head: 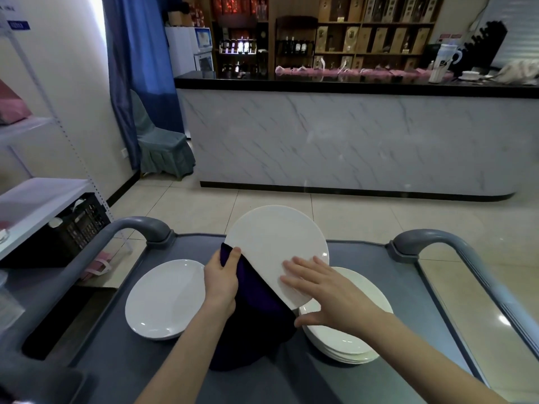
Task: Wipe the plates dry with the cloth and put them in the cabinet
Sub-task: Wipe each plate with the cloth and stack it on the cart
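Observation:
A large white plate [274, 246] is held tilted above the grey cart [408, 345]. My left hand [223, 281] grips its left edge through a dark purple cloth [256, 310] that hangs down under the plate. My right hand [320, 290] lies flat with spread fingers on the plate's lower right face, thumb under its rim. A stack of several white plates [350, 339] sits on the cart to the right, partly hidden by my right hand. A single white plate [163, 298] lies on the cart at the left.
The cart has raised grey handles at the far left [140, 228] and far right [431, 240]. A white shelf unit [35, 205] with a black crate [75, 228] stands at the left. A marble-fronted counter [350, 141] stands across the tiled floor.

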